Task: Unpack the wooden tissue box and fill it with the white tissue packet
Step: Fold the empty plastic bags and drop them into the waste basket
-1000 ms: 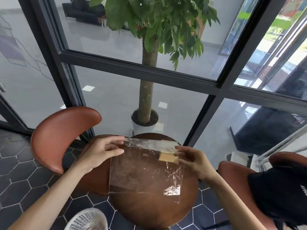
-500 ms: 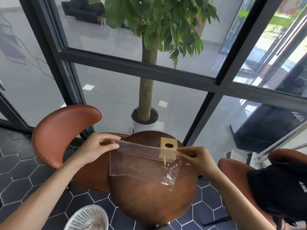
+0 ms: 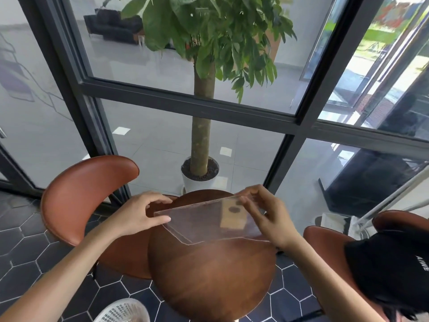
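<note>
Two bare hands hold a clear plastic bag [image 3: 209,225] stretched flat above a round wooden table [image 3: 211,275]. The left hand [image 3: 141,213] pinches the bag's left end between thumb and fingers; the right hand [image 3: 267,217] grips its right end, fingers curled over the top edge. Seen through the plastic, the wooden tissue box [image 3: 233,216] sits at the table's far side, a dark oval hole in its top. A brown chair [image 3: 81,194] stands to the left, a potted tree [image 3: 200,168] behind the table.
</note>
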